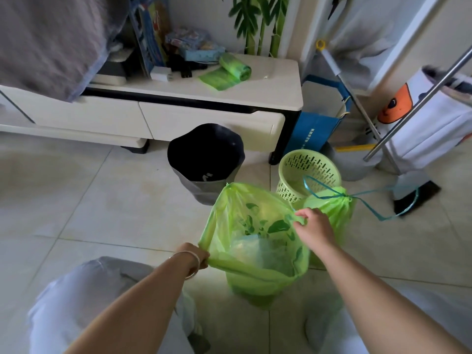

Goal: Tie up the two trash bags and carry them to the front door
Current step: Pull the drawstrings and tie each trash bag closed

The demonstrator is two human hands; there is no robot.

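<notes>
— Where's the open trash bag point(258, 254) sitting?

— On the floor tiles point(102, 200), just in front of the dark bin point(204, 162), on the person's side of it. Its mouth gapes wide, and there's pale rubbish lying inside.

— And the hands?

— Both are on it. The left hand point(198, 256), a bangle point(192, 264) at the wrist, has its fingers curled round the rim on the bag's near-left edge. The right hand point(313, 226) pinches the rim on the opposite side, so the opening is stretched between them.

— The second bag?

— The tied bag point(332, 208) stands to the right of the dark bin, touching the open one, its neck gathered by a blue drawstring point(370, 203) that trails across the floor away from the bin. Neither hand touches it.

— Anything else by the bin?

— A green slotted basket point(309, 172) just to its right, behind the tied bag. Behind the bin there's a white counter point(268, 85) with a roll of green bags point(233, 69) on top.
</notes>
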